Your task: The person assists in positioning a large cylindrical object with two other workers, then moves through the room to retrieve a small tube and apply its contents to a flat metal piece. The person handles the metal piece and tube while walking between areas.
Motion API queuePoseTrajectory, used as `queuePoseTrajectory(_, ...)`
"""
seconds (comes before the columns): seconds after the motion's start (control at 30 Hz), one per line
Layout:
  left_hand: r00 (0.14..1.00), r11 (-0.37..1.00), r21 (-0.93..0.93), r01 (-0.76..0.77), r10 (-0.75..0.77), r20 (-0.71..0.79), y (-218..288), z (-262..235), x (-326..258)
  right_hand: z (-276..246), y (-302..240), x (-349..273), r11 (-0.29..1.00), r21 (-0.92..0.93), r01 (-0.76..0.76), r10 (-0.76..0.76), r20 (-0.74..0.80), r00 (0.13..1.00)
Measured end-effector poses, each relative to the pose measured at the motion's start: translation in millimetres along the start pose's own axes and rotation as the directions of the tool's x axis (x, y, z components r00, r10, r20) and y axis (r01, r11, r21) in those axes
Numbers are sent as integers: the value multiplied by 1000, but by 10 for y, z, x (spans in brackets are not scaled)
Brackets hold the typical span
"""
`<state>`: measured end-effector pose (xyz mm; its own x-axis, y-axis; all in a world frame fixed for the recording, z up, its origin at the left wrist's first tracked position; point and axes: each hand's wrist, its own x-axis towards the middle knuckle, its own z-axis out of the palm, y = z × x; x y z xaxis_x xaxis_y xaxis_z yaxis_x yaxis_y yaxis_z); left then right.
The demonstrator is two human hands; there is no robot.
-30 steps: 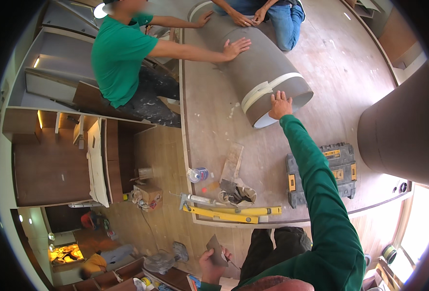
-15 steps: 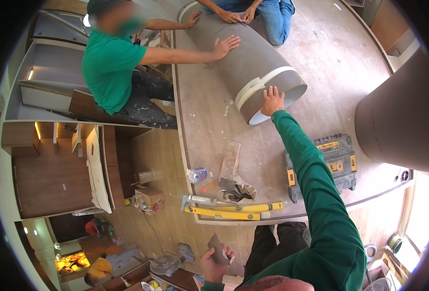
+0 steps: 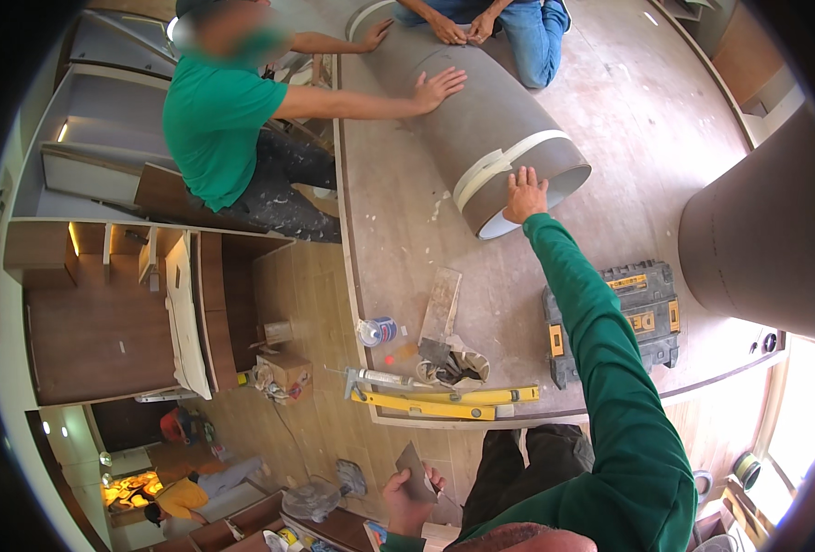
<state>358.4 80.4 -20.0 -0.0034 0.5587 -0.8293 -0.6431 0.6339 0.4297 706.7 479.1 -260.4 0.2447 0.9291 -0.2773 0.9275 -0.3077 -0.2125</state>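
Steadying, by the look of it, the near end of the big grey roll [image 3: 481,101] lying on the table [image 3: 628,120]: in the head view the right hand [image 3: 524,196] stays there, fingers spread, unclenched. Since half a second ago only the framing slips slightly; roll and hand match, so work seems at a hold. The left hand [image 3: 400,506] keeps grasping a flat grey plate [image 3: 416,472]. Hard to read: whether the right thumb hooks the rim, and what the jeans-clad co-worker's hands [image 3: 448,30] do, body cut off above.
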Motion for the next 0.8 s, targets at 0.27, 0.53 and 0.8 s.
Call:
queuePoseTrajectory(0.27, 999, 999, -19, -28, 28, 17, -43, -116, -19, -15, 8, 7, 1000, -1, -3, 3, -1, 1000)
queuePoseTrajectory(0.53, 999, 999, -35, -32, 33, 4, -69, -133, -53, -7, -4, 4, 1000, 11, 1, -1, -7, 1000)
queuePoseTrajectory(0.8, 999, 999, -29, -37, 37, 0, -73, -120, -49, -33, 19, 6, 1000, 18, 6, -6, 1, 1000)
